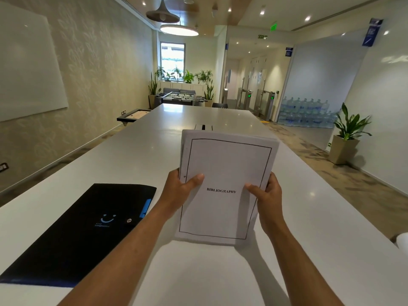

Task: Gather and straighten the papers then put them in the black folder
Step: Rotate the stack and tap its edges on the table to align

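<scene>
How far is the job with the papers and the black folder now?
Done: the papers are gathered into one stack. In hand: the left hand and right hand hold it by its sides over the table, seemingly squaring it. Left: the black folder lies closed, with nothing inserted yet.

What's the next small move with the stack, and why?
Probably tap the papers on the table to square them: both hands, left and right, grip the stack upright, its top edges look uneven, and the folder is closed.

Both hands, left (180, 191) and right (268, 195), raised, thumbs forward, fingers clasped
</scene>
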Demonstrator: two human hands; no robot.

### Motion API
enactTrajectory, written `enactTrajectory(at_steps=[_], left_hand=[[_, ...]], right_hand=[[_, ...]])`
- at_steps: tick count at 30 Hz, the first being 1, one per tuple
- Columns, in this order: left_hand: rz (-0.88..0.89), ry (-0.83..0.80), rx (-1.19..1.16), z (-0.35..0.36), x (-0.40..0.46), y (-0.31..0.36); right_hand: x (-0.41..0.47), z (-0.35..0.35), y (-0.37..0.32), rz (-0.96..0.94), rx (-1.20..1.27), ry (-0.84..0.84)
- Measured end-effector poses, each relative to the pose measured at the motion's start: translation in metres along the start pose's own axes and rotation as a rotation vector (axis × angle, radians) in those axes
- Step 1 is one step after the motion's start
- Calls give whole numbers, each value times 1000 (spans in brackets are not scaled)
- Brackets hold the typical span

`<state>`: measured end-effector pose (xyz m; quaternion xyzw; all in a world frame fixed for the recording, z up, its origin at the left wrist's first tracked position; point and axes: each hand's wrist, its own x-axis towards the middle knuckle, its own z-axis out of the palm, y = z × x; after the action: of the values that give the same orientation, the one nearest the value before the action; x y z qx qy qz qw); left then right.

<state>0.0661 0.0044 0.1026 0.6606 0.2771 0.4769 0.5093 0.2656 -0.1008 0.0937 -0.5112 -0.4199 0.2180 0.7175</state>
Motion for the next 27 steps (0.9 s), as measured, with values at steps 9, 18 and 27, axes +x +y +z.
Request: enactTrajectory(at_steps=[9,18,27], left_hand=[[54,22,-57,-3,-2,-1],[427,323,68,4,7,21],[541,406,280,15,16,35]], right_hand=[[-6,2,-2,-71,-50,-11],[1,13,-8,-161,-191,-38],[8,20,-28,-336,-318,48]])
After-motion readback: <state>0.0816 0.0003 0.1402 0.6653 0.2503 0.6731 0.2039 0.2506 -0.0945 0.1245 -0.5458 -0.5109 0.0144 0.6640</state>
